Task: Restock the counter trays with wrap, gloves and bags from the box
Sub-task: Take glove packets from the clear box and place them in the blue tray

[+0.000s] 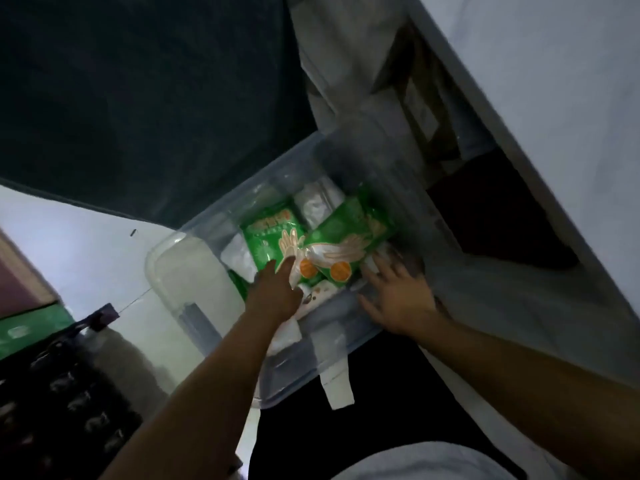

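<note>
Left hand: The left hand (277, 289) reaches into the clear plastic box (332, 344) from the near side, its fingers extended onto the lower edge of a green glove packet (273, 233); whether they pinch the film or merely press on it cannot be told in the dim, blurred light.
Right hand: The right hand (398, 296) lies spread, fingers apart, over the near right corner of the box, holding nothing that can be seen.
Box: It sits on the floor between the person's arms, lid off, a white strap (337, 382) hanging over its near wall.
Glove packets: A second green packet (349, 230) overlaps the first, both lying flat on top of the stock.
Handling: Soft, light and slick by the look of the glossy film; likely to sag and slide, so best taken by an edge or corner with a firm pinch.
Other stock: White wrapped bundles (317, 202) lie beneath and behind the packets, probably bags or wrap, too blurred to tell.
Beyond: A dark cloth (138, 98) hangs behind the box.
</note>
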`<move>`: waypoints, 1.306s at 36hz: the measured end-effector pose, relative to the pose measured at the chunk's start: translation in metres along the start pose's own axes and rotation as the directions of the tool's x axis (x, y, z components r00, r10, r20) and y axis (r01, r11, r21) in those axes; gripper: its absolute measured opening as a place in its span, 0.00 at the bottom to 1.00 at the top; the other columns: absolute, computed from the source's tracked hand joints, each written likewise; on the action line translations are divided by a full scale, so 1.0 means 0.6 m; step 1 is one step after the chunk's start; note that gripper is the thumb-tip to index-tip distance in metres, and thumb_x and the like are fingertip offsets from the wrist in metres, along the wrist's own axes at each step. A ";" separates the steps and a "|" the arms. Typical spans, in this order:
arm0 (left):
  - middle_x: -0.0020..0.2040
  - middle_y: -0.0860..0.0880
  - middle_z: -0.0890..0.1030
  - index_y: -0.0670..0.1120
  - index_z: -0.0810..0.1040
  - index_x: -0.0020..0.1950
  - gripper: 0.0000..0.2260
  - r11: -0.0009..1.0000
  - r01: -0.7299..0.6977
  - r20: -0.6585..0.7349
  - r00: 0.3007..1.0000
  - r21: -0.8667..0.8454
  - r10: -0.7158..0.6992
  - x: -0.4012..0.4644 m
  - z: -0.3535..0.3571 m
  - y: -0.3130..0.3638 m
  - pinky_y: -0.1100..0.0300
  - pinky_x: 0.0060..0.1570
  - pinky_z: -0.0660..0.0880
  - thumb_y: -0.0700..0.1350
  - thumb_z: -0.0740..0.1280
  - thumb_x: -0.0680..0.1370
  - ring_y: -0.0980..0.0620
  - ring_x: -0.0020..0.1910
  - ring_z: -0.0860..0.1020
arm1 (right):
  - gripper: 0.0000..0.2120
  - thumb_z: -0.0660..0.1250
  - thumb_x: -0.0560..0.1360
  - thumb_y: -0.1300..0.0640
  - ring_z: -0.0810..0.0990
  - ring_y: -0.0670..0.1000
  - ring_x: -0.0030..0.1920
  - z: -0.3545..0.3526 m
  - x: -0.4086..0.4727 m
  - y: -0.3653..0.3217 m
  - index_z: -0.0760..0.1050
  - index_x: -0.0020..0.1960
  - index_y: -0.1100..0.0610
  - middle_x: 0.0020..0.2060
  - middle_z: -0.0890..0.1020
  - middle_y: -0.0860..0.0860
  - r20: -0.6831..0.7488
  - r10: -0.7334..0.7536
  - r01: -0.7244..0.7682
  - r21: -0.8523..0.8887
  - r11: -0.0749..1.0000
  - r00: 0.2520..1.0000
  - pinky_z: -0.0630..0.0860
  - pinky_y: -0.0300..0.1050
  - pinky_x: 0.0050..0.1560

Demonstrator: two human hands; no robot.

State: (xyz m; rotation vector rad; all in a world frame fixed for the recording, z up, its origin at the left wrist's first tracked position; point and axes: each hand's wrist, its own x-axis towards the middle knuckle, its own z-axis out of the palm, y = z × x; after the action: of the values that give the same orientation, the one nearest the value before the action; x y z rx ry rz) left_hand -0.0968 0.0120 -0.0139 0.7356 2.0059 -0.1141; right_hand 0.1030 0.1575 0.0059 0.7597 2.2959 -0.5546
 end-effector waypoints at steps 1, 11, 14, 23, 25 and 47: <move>0.75 0.39 0.65 0.52 0.58 0.79 0.32 1.000 -0.009 0.008 1.000 -0.010 0.009 0.026 -0.001 0.010 0.46 0.65 0.70 0.52 0.66 0.78 0.37 0.70 0.68 | 0.32 0.57 0.73 0.37 0.70 0.61 0.71 0.003 0.001 0.000 0.70 0.73 0.51 0.74 0.70 0.57 -0.023 -0.022 0.022 0.006 1.000 0.999 0.68 0.67 0.64; 0.59 0.41 0.80 0.49 0.71 0.68 0.23 0.964 -0.067 0.030 0.997 -0.258 0.077 0.200 0.013 0.119 0.54 0.49 0.76 0.46 0.68 0.73 0.39 0.54 0.80 | 0.29 0.58 0.74 0.39 0.73 0.62 0.68 0.038 0.011 0.008 0.75 0.69 0.53 0.70 0.75 0.56 -0.254 -0.070 0.071 -0.006 0.997 0.965 0.66 0.66 0.66; 0.58 0.40 0.80 0.48 0.69 0.69 0.25 0.962 -0.069 0.010 0.997 -0.263 0.075 0.230 0.025 0.128 0.52 0.48 0.77 0.47 0.70 0.73 0.39 0.53 0.80 | 0.29 0.58 0.74 0.39 0.72 0.62 0.69 0.041 0.010 0.009 0.74 0.69 0.54 0.70 0.75 0.57 -0.280 -0.052 0.052 -0.006 0.999 0.959 0.65 0.64 0.67; 0.59 0.39 0.80 0.48 0.72 0.69 0.23 0.957 -0.107 -0.083 0.993 -0.271 0.088 0.239 0.048 0.100 0.52 0.50 0.78 0.39 0.68 0.74 0.38 0.53 0.80 | 0.29 0.57 0.73 0.41 0.68 0.63 0.72 0.036 0.009 0.009 0.75 0.68 0.55 0.70 0.74 0.57 -0.233 -0.046 0.045 -0.010 0.999 0.971 0.61 0.67 0.70; 0.57 0.42 0.82 0.50 0.73 0.68 0.23 0.945 -0.086 -0.045 0.996 -0.316 0.076 0.225 0.038 0.089 0.52 0.51 0.79 0.39 0.70 0.73 0.40 0.52 0.81 | 0.29 0.57 0.73 0.41 0.68 0.62 0.72 0.031 0.007 0.007 0.75 0.68 0.55 0.70 0.74 0.57 -0.203 -0.048 0.048 -0.008 0.999 0.978 0.61 0.67 0.70; 0.56 0.41 0.85 0.49 0.74 0.64 0.25 0.072 -0.014 -0.018 0.999 -0.997 -0.049 -0.220 -0.111 -0.047 0.48 0.47 0.81 0.31 0.73 0.72 0.41 0.54 0.84 | 0.10 0.67 0.77 0.54 0.83 0.53 0.52 -0.227 -0.022 -0.089 0.79 0.57 0.51 0.52 0.85 0.52 0.397 -0.131 -0.408 0.910 -0.076 0.908 0.78 0.54 0.54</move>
State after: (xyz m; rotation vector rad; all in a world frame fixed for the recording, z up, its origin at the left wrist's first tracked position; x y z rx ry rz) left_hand -0.1158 -0.0460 0.1234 -0.2743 1.5432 1.2547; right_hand 0.0162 0.1889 0.1201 1.3466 0.9226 -2.2327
